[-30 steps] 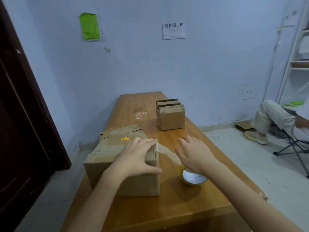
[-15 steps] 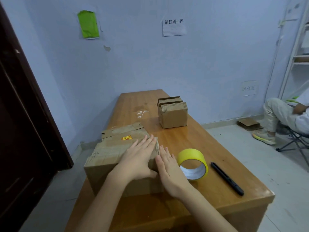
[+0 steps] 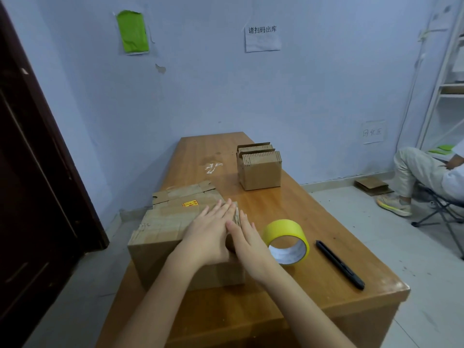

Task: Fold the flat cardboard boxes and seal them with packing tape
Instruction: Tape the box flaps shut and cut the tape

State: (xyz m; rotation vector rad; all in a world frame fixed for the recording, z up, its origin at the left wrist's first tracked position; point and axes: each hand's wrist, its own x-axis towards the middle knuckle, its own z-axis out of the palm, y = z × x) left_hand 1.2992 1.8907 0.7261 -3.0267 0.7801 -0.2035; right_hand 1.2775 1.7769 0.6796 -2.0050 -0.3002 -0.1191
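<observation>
The light is soft and even, with weak shadows on the bench (image 3: 313,222). Edges bend from the wide lens; details are slightly soft.

The white wall notice (image 3: 262,38) reads "请扫码出库".

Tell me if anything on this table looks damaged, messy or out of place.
Two small things. The cardboard box under both hands looks worn: its top is scuffed and crumpled, and a notched flap sticks out at the far side. There is also a white smear on the table beyond it.
</observation>
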